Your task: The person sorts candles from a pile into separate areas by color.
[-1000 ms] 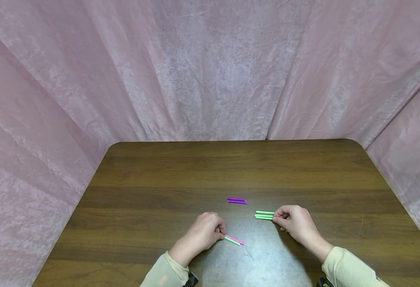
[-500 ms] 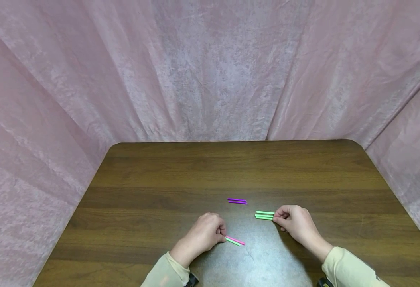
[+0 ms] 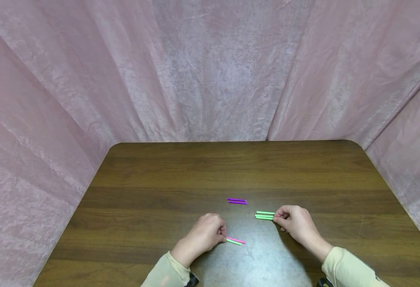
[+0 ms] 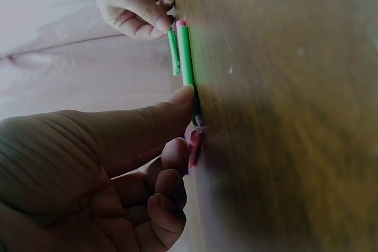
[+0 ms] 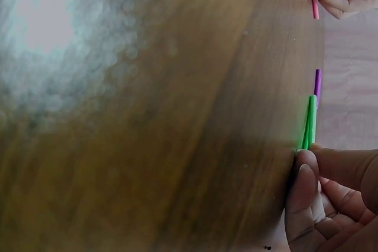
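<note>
Although a yellow mark shows on the dark band [image 3: 325, 282] at the right wrist, it is cut off by the frame edge and too small to read. The fingers of the right hand [image 3: 296, 222] grasp three green sticks [image 3: 264, 216] by their right ends; those of the left hand [image 3: 207, 232] pinch a pink stick [image 3: 236, 240] and a single green stick [image 3: 233, 242] by their left ends. The fingers conceal the gripped ends, close to the wood-grain desk [image 3: 181, 171]. Two purple sticks [image 3: 237, 202] lie side by side on it, untouched, beyond and between the hands. A pink drape [image 3: 210, 79] hangs past the far edge and along both sides. Pale sleeves [image 3: 351, 267] cover both forearms.
</note>
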Motion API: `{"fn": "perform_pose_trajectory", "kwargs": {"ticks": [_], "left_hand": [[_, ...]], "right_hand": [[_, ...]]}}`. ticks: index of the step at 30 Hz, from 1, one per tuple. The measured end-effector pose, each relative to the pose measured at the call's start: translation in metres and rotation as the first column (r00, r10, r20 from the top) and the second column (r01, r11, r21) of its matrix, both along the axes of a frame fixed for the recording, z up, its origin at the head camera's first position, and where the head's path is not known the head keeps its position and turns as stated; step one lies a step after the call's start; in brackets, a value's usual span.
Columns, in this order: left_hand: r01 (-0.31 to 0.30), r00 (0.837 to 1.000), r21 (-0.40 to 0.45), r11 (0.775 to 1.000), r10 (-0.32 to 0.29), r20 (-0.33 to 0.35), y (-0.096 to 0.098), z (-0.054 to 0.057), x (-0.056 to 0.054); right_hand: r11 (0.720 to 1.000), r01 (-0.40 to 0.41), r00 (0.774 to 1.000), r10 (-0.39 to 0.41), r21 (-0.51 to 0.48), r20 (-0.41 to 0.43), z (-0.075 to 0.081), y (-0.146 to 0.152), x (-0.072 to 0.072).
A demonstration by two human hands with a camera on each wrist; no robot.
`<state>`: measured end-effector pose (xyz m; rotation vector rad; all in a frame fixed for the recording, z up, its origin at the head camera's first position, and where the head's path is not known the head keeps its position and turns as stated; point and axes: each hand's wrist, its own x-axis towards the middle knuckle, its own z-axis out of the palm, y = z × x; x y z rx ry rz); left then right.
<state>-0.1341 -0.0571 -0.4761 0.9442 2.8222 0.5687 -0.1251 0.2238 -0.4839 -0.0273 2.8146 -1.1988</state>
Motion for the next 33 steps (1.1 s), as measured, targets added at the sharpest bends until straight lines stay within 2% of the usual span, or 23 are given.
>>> {"fn": "perform_pose_trajectory", "kwargs": {"ticks": [11,22,26,33], "left_hand": [[-0.011,1.0,-0.034,0.999,0.01,-0.017,0.0011,0.0002,0.0014],[0.008,0.999,-0.035,0.999,-0.01,-0.05,0.0003,0.0001,0.0023],[0.007,0.999,-0.024,1.0,-0.008,-0.045,-0.0006,0.0016,0.0018],[-0.01,1.0,0.005,1.0,0.01,0.002,-0.0017,0.009,0.0012]], "right_hand": [[1.0,0.011,1.0,-0.011,0.008,0.008,0.0,0.0002,-0.0004],[1.0,0.022,1.0,-0.022,0.003,0.012,0.0001,-0.0004,0.0006],[1.0,0.025,1.0,-0.025,-0.001,0.017,0.0003,-0.0003,0.0004],[0.999,0.034,0.999,-0.034,-0.011,0.019,0.001,-0.001,0.0018]]}}
